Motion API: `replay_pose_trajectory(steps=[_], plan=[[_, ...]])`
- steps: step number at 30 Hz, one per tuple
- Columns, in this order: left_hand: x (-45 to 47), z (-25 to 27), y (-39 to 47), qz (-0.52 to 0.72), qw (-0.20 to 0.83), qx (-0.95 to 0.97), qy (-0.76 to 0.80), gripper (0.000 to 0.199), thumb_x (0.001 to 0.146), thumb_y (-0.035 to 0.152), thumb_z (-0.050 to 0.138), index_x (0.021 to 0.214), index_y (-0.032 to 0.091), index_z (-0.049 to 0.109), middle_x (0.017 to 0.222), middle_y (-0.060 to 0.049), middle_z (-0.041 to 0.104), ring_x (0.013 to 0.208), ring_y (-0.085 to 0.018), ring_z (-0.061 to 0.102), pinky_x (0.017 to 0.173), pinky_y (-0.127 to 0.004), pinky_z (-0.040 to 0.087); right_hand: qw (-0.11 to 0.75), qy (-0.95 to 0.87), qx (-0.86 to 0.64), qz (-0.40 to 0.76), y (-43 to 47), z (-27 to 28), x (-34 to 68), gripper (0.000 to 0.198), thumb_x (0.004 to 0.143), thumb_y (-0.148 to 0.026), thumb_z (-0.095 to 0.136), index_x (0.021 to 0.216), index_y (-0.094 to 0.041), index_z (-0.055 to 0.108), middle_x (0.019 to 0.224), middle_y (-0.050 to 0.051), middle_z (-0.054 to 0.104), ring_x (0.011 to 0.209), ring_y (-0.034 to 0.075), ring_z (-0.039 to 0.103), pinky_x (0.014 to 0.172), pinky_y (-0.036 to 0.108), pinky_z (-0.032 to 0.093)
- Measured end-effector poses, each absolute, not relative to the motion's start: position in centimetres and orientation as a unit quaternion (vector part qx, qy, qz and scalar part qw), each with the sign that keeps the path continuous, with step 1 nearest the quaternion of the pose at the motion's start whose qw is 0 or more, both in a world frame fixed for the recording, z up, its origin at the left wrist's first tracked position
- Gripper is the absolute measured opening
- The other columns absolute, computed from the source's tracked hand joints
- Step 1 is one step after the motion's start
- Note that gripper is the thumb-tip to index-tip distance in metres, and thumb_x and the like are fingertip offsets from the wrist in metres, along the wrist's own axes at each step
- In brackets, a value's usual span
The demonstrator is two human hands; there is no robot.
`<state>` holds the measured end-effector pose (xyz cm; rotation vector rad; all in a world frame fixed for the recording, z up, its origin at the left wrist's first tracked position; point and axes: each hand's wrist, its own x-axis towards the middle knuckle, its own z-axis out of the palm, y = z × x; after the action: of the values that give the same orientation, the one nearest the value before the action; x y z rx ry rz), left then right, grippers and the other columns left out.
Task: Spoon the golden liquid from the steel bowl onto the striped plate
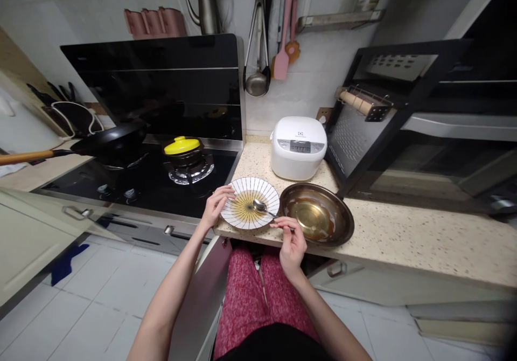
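Plate [241, 220] near counter edge [252, 235] — bowl [346, 218] tight beside

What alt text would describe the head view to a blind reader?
The right hand holds a spoon, its head near the centre of a striped plate with yellowish liquid, while the left hand touches the rim. A metal bowl sits to the plate's right, a white rice cooker behind, and a yellow-lidded pot on the stove to the left.
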<state>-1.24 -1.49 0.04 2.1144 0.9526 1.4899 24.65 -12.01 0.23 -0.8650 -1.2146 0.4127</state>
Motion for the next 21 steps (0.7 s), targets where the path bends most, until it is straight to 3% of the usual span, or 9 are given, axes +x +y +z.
replay_pose_trajectory(steps=[21], plan=[[-1.2, 0.2, -1.5, 0.534, 0.191, 0.752, 0.336, 0.040, 0.105, 0.043, 0.049, 0.099, 0.020, 0.081, 0.114, -0.014, 0.077, 0.128, -0.033, 0.062, 0.113, -0.058, 0.046, 0.760, -0.502, -0.392, 0.131, -12.2, 2.2, 27.9, 0.020, 0.106, -0.028, 0.051, 0.092, -0.021, 0.063, 0.091, 0.006, 0.071, 0.082, 0.019, 0.071, 0.077, 0.038, 0.063]])
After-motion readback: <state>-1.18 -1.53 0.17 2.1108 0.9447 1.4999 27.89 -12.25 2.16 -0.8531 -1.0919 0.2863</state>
